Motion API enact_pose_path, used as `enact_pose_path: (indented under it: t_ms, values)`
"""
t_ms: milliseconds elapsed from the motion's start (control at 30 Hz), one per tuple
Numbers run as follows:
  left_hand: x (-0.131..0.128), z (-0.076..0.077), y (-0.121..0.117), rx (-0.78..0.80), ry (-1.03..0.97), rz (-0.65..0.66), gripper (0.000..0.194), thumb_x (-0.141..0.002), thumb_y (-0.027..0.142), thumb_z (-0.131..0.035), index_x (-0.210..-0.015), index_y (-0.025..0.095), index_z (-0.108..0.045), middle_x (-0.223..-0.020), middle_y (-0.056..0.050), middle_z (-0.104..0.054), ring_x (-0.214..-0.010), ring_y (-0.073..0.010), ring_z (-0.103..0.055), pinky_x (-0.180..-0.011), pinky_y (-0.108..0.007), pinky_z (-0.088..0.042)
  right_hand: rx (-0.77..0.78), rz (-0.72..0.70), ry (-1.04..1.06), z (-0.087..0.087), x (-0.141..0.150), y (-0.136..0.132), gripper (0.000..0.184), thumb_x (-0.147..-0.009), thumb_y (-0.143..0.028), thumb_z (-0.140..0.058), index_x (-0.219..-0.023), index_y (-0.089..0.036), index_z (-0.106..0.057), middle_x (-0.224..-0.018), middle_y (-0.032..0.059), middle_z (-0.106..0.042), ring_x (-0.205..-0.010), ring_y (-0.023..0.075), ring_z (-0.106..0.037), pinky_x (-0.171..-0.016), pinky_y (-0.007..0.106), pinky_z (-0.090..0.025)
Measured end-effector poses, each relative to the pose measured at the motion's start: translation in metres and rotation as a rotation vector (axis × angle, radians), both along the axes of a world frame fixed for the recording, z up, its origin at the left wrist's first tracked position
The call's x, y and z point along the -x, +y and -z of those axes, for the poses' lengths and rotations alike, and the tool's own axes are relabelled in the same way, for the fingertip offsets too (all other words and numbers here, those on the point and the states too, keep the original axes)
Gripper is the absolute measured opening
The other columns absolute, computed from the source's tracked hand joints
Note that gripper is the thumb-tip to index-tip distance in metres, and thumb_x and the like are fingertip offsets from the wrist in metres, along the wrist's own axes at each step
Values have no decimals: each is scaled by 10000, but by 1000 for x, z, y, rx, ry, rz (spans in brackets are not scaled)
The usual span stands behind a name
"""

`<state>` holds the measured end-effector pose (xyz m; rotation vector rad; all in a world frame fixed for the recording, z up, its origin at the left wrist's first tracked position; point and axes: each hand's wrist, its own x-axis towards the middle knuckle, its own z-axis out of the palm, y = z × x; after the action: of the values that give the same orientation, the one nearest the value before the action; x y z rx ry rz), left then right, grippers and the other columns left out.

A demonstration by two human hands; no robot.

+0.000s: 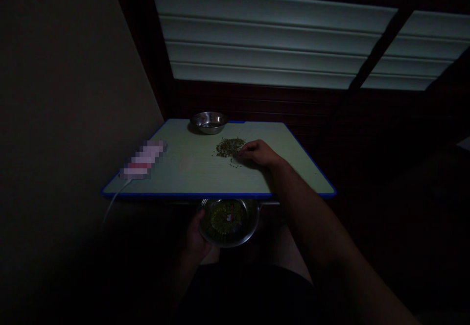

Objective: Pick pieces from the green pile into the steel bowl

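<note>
On the pale tabletop lies a loose heap of small greenish beans or seeds (229, 147), with a few strays around it. My right hand (259, 152) is at the heap's right edge, fingers drawn together and pointing down at the surface. Whatever sits between those fingertips is too dark and small to make out. Below the table's front edge, my left hand (198, 232) grips the left rim of a shiny metal bowl (242, 239). Inside that bowl are similar green beans (216, 220) and a small red-and-white patch, perhaps a label.
A second metal bowl (209, 123) stands at the back of the blue-edged folding table (191, 178). At its left lies a blurred-out pinkish object (144, 159) with a white cable (115, 200) hanging over the edge. Behind is a dark wooden frame with pale slats (264, 41); a wall is at left.
</note>
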<state>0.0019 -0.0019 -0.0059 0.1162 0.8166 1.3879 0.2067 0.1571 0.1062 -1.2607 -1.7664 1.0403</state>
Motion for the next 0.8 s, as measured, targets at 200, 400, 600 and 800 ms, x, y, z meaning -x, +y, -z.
enact_pose_path:
  t_ms: [200, 400, 600, 800]
  values:
    - [-3, -5, 0, 41, 30, -33, 158, -698, 269, -617, -751, 178, -734, -739, -55, -765, -765, -244, -707, -719, -356, -555, -10, -18, -10, 4, -1, 3, 238, -636, -316, -687, -769, -125, -737, -650, 31, -651, -548, 94, -478, -550, 250, -383]
    - [-3, -6, -1, 37, 20, -20, 197, -726, 267, -596, -787, 151, -743, -771, -75, -768, -794, -245, -704, -771, -366, -546, -75, 31, -95, 7, -1, 8, 227, -651, -296, -670, -769, -119, -748, -679, 44, -673, -596, 124, -532, -571, 256, -396]
    - [-3, -5, -1, 32, 10, -20, 193, -736, 260, -590, -792, 157, -743, -776, -73, -768, -798, -248, -705, -777, -374, -546, -124, 127, -140, 10, 0, 10, 202, -660, -269, -666, -755, -109, -744, -685, 57, -681, -628, 145, -559, -597, 262, -420]
    - [-5, -11, -1, 85, 13, -46, 194, -744, 240, -557, -739, 166, -737, -728, -63, -762, -769, -237, -705, -750, -358, -553, -142, 138, -153, 11, 1, 10, 218, -688, -291, -651, -771, -110, -741, -685, 50, -678, -614, 131, -546, -578, 248, -412]
